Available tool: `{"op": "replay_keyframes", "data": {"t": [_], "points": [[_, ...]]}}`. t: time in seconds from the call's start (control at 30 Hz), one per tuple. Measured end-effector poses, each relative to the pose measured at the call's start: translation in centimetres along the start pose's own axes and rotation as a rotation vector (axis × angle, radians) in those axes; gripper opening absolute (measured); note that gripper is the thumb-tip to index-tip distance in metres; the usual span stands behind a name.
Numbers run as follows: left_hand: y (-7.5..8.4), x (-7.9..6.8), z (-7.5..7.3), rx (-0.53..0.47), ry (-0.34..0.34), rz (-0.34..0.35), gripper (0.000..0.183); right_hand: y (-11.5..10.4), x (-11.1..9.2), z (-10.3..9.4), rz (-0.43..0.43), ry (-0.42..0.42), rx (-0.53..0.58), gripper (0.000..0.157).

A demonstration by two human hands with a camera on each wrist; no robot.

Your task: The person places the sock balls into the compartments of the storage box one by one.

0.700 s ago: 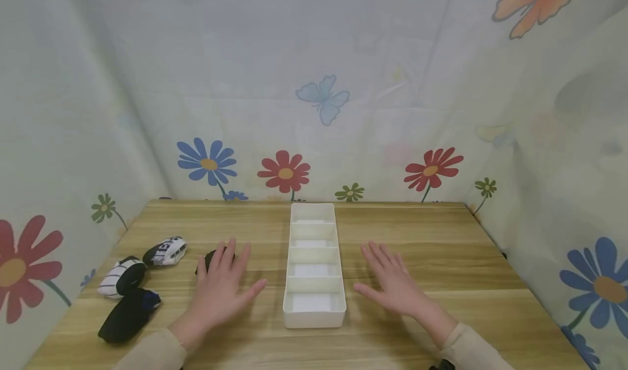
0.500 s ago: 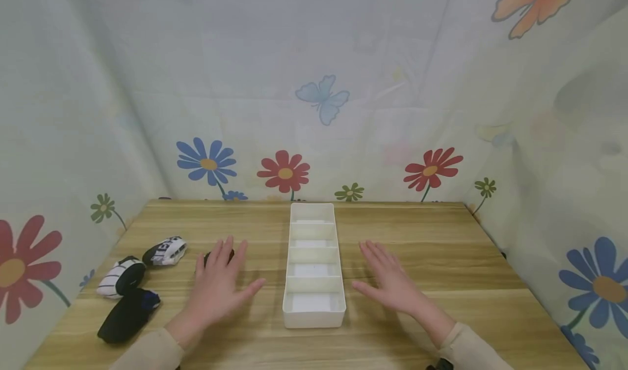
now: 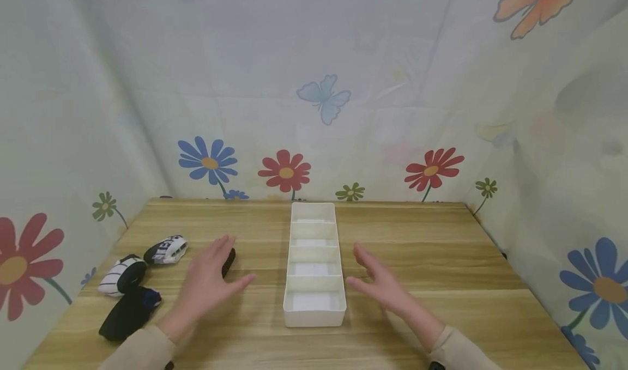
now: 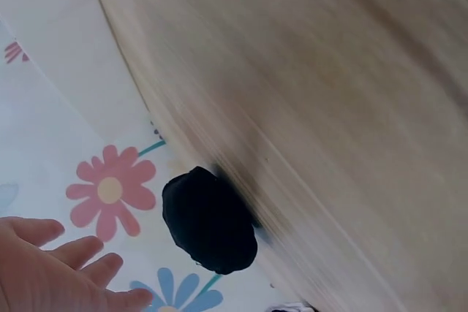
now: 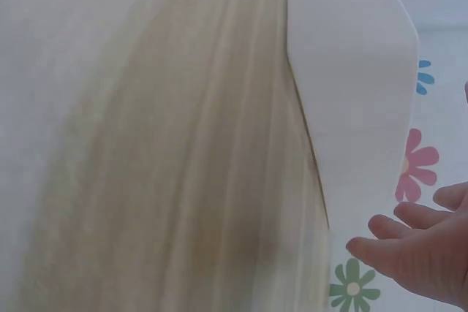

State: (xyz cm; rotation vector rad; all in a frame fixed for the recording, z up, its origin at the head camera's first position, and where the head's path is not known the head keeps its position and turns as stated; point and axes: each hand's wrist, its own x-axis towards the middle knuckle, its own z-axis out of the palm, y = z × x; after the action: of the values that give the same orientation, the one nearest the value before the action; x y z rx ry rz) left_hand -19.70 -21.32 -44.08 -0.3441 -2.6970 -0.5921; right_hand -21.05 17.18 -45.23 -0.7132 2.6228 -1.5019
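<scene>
A white box (image 3: pixel 315 319) with a row of compartments stands lengthwise in the middle of the table. To its left my left hand (image 3: pixel 206 283) hovers with fingers extended and thumb spread. That hand partly hides a black rolled-up sock (image 3: pixel 228 262) in the head view. The left wrist view shows the sock (image 4: pixel 208 221) whole, apart from the fingers (image 4: pixel 77 257). My right hand (image 3: pixel 385 289) is held at the box's right side, thumb and fingers apart, holding nothing. In the right wrist view, the box's long side wall (image 5: pixel 355 71) rises near its fingers (image 5: pixel 387 242).
Farther left on the wooden table (image 3: pixel 422 250) lie a black-and-white lettered rolled sock (image 3: pixel 168 250), a striped white-and-black one (image 3: pixel 121 276) and a black one with blue marks (image 3: pixel 128 314). A flower-printed curtain (image 3: pixel 363 141) encloses the back and sides.
My left hand has shifted slightly left and turned thumb-up, uncovering the right side of the black sock. The right hand has also turned onto its edge, a little nearer the box.
</scene>
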Motion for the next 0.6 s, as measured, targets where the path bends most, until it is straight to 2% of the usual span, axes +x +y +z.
{"op": "replay_keyframes", "data": {"t": [0.17,0.37,0.6], "points": [[-0.9,0.2,-0.4,-0.080,0.008,-0.066,0.100,0.3,0.0,0.8,0.020,-0.014,0.143,0.079],[-1.8,0.2,-0.7,-0.125,-0.021,-0.138,0.101,0.4,-0.1,1.1,0.017,-0.051,0.230,0.080],[-3.2,0.0,-0.5,-0.173,-0.051,-0.174,0.108,0.5,-0.1,1.4,0.037,-0.096,0.306,0.080]]}}
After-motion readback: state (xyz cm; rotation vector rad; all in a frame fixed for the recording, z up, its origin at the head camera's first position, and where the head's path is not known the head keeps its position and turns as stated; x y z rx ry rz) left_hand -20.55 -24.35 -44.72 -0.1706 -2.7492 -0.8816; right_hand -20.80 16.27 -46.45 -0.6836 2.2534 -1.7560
